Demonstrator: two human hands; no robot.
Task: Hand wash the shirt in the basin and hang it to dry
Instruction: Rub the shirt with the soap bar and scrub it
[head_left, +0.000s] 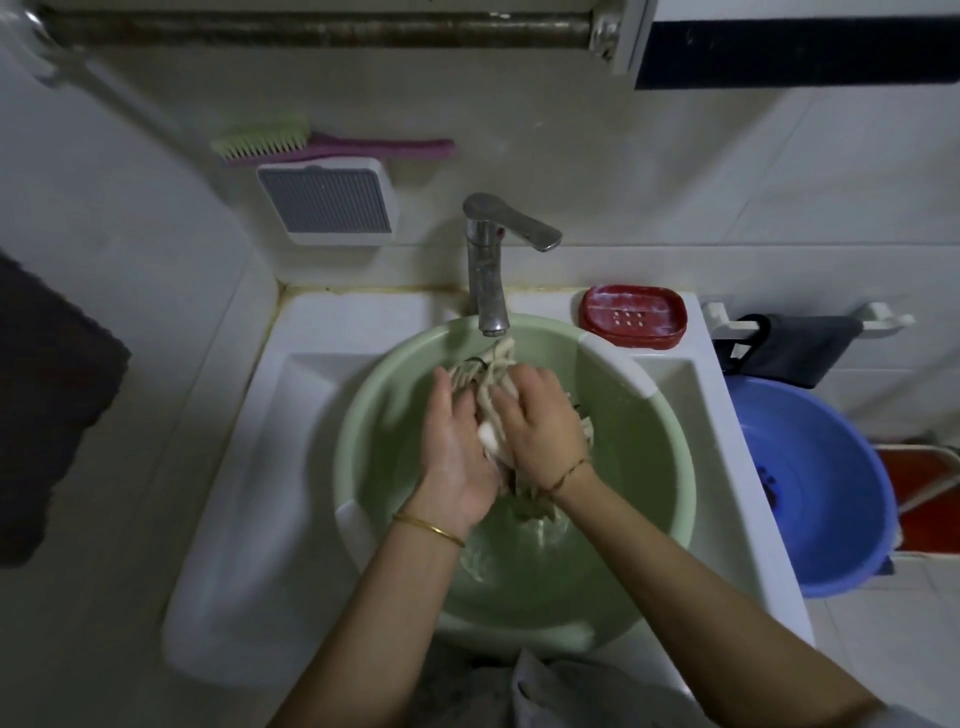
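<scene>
White wall tiles back a white ceramic sink (291, 415) in a dim washroom. Over it, the left hand (452, 447) and right hand (540, 431) clasp a bunched pale beige shirt (485, 371) between them. The left palm lies under the wad with its fingers curled at the far end, and the right hand's fingers fold over the top; blur hides finer detail. The shirt's near end hangs from between the wrists over water in a round pale green plastic basin (363, 415) sitting in the sink. A thin gold bangle (428, 527) circles the left wrist.

Just beyond the hands stands a chrome single-lever tap (488, 260), its spout above the shirt's far end. Right of the tap, a red plastic soap dish (631, 314) rests on the sink's far right corner. Further right sits a blue plastic tub (831, 493). On the far wall, a green-bristled brush with a pink handle (311, 143) lies atop a grey ribbed wall box (327, 200).
</scene>
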